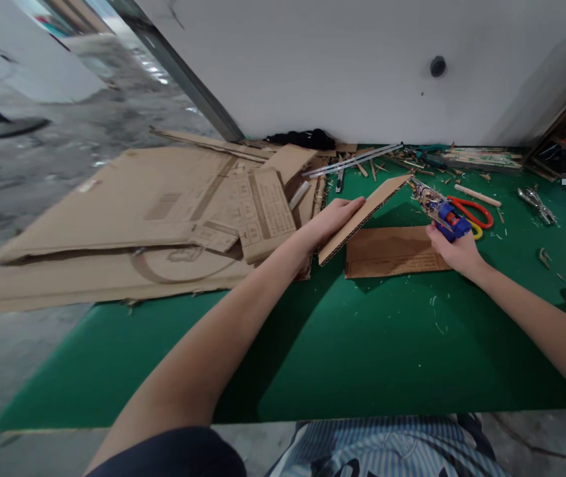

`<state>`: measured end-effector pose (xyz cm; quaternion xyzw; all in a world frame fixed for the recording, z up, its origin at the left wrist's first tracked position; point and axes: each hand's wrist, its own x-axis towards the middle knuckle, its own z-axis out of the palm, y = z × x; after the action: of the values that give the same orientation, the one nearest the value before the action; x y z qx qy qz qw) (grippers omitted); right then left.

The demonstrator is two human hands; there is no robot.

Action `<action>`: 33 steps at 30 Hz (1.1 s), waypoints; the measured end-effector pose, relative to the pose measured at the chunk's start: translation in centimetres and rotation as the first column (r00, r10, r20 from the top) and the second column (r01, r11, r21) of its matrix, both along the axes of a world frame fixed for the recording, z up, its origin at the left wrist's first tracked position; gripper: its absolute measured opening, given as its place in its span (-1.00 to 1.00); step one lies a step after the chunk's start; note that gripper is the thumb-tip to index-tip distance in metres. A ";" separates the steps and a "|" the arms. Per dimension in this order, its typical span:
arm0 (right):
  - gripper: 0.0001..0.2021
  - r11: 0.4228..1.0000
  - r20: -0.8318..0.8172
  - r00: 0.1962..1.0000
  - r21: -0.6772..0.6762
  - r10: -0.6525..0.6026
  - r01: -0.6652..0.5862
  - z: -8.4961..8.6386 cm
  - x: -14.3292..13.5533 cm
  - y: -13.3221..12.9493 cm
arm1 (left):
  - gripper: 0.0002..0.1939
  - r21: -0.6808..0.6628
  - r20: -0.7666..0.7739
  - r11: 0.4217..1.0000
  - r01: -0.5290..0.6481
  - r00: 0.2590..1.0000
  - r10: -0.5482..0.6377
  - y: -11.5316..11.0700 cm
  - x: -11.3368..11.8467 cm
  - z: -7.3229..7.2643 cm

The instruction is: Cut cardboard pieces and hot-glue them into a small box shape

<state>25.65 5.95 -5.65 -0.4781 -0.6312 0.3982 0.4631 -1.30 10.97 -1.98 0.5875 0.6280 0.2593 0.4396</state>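
Note:
My left hand (339, 215) is closed on a narrow piece of cardboard (370, 211), holding it tilted above the table with its corrugated edge toward me. My right hand (456, 252) grips a blue glue gun (445, 213), its body crusted with stringy bits. The gun's nozzle is at the far upper end of the raised cardboard; whether they touch I cannot tell. Below both hands a flat cardboard rectangle (395, 253) lies on the green table (352, 344). Just beyond my right hand are scissors with red handles (476, 211) and a yellow-handled tool (476, 230), partly hidden.
Large cardboard sheets (173, 192) cover the table's left side, with smaller pieces on top. Along the white wall (362, 66) lie metal rulers (357, 160), a box cutter (339, 180), wood scraps and a black cloth (303, 138). Metal pliers (536, 205) and a wooden stick (478, 195) are at right.

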 end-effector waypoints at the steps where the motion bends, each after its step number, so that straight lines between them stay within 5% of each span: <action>1: -0.62 1.000 -0.005 1.000 -0.016 -0.007 0.007 0.1 0.0 -0.1 | -0.49 0.004 0.004 1.000 0.000 1.000 0.000 0.0 0.0 -0.1; 15: -0.69 0.970 0.154 0.976 0.164 0.156 -0.181 1.4 -0.1 -1.0 | -0.48 -0.010 -0.007 1.000 0.021 1.000 -0.021 -0.1 -0.1 0.3; 33: -0.73 0.905 0.312 0.932 0.315 0.187 -0.287 1.5 -0.5 -1.0 | -0.47 0.022 -0.064 1.000 0.013 0.998 -0.012 -0.3 0.2 0.8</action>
<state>25.10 4.96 -4.18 -0.3558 -0.8044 0.2613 0.3976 -1.11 10.67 -1.19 0.6042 0.6352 0.2447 0.4142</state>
